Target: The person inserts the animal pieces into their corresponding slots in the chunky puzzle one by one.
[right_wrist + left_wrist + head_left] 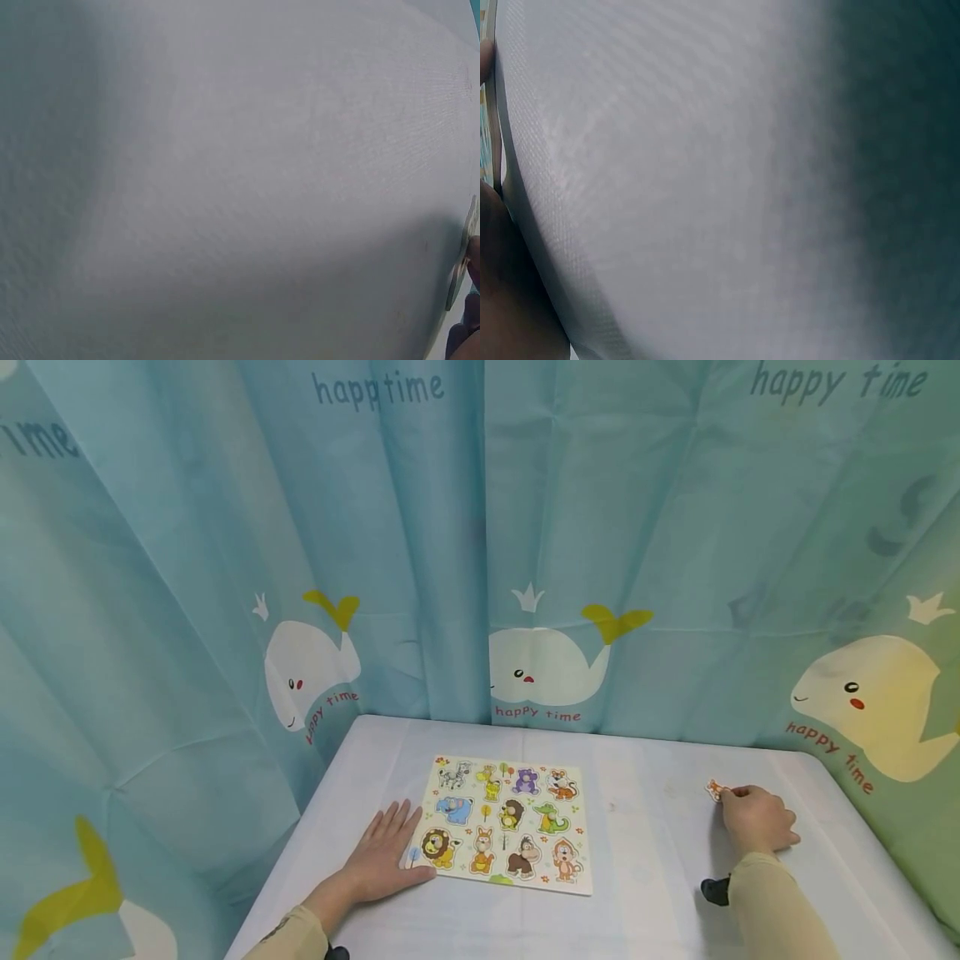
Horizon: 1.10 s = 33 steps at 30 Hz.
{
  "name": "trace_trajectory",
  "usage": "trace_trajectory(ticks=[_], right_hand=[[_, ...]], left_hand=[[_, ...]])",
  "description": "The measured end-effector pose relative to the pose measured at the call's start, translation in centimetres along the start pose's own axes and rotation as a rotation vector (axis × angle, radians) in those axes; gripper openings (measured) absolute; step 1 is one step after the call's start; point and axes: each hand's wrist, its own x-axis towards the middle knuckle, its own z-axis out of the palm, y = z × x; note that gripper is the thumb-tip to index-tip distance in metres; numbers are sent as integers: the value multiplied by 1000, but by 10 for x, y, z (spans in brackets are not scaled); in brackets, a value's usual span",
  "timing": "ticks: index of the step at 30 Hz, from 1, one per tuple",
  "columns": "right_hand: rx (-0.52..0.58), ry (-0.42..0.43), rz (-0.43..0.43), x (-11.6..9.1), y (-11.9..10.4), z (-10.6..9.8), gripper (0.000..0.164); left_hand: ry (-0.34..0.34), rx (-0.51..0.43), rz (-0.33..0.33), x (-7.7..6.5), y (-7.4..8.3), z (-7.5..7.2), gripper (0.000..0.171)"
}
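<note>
A flat animal puzzle board (480,841) lies on the table, with a zebra, a lion, a crocodile and several other animals on it. My left hand (385,853) lies flat with fingers spread at the board's left edge, its thumb by the lower left corner. Away to the right of the board, my right hand (759,820) pinches a small orange-and-white puzzle piece (715,790) between thumb and fingers. In the right wrist view that puzzle piece (459,277) shows edge-on at the right border. The left wrist view has only slivers of the hand (514,292) and board.
A white cloth covers the table (645,860), whose rounded far corners meet a blue curtain (450,527) printed with whales. The curtain also hangs along the left and right sides. Dark wrist-camera parts (715,891) sit beside the sleeves.
</note>
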Motion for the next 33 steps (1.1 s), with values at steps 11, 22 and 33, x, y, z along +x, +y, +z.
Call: trace_trajectory(ticks=[11,22,33], right_hand=[[31,-9,-85,-2,5,-3,36],[-22,-59,-373,-17,4,3,33],[-32,-91,-611,-38,-2,10,28]], left_hand=[[-17,13,-11,1,2,-2,109],[-14,10,-7,1,0,-1,109],[16,-4,2,-1,0,1,108]])
